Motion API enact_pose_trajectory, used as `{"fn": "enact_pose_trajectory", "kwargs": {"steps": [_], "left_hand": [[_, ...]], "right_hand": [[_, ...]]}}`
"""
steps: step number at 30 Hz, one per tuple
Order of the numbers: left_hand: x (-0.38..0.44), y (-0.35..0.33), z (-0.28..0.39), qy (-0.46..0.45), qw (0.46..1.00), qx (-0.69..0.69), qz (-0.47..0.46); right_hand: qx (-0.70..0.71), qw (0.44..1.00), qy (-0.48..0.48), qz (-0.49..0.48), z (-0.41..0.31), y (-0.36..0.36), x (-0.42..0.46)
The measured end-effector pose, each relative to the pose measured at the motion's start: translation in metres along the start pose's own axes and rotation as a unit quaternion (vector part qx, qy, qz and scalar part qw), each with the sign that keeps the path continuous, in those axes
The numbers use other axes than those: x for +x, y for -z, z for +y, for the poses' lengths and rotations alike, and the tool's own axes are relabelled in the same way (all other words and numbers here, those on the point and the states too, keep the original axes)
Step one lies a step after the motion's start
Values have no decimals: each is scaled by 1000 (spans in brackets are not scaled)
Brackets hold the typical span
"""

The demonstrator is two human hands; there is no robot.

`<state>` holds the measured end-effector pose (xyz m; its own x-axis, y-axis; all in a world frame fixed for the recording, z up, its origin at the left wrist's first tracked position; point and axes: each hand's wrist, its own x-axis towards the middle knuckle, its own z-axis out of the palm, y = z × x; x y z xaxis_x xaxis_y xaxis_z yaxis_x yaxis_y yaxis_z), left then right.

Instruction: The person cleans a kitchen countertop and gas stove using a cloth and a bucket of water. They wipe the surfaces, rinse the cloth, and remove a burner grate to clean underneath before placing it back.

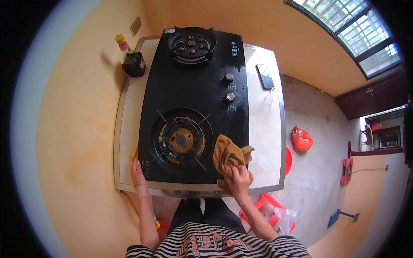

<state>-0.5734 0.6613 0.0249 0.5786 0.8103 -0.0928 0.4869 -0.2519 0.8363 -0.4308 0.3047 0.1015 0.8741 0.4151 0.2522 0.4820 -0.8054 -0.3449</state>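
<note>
A black two-burner gas stove (190, 84) lies on a pale tabletop with a metal edge (266, 129). My right hand (238, 180) grips a bunched brown cloth (227, 154) on the stove's near right corner. Beside the stove's near left edge is my left hand (137, 172), its fingers against the side next to a yellow hose (132, 174); whether it holds the stove or the hose is unclear. The near burner (181, 140) has brown stains around its centre. Two control knobs (229, 77) stand on the right part of the stove, and the far burner (192, 43) is at the back.
A bottle of dark liquid (133, 64) stands left of the stove by the wall. On the right lie a phone (265, 76) and a small clear plastic item (268, 99). A red bag (301, 140) and a red plastic stool (271, 200) are on the floor.
</note>
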Motion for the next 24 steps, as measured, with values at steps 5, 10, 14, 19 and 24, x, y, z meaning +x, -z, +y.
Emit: {"fn": "enact_pose_trajectory", "kwargs": {"steps": [5, 10, 14, 19, 24], "left_hand": [[0, 3, 10, 11, 999, -30, 8], [-4, 5, 11, 19, 1000, 5, 0], [-6, -1, 17, 39, 998, -53, -4], [-3, 1, 9, 50, 996, -67, -4], [1, -2, 6, 51, 996, -67, -6]], "right_hand": [[13, 998, 0, -61, -1, 7, 12], [28, 999, 29, -28, -6, -30, 115], [10, 998, 52, -19, -5, -55, 166], [5, 996, 91, -1, -12, -73, 204], [25, 998, 62, -5, 1, -46, 164]]}}
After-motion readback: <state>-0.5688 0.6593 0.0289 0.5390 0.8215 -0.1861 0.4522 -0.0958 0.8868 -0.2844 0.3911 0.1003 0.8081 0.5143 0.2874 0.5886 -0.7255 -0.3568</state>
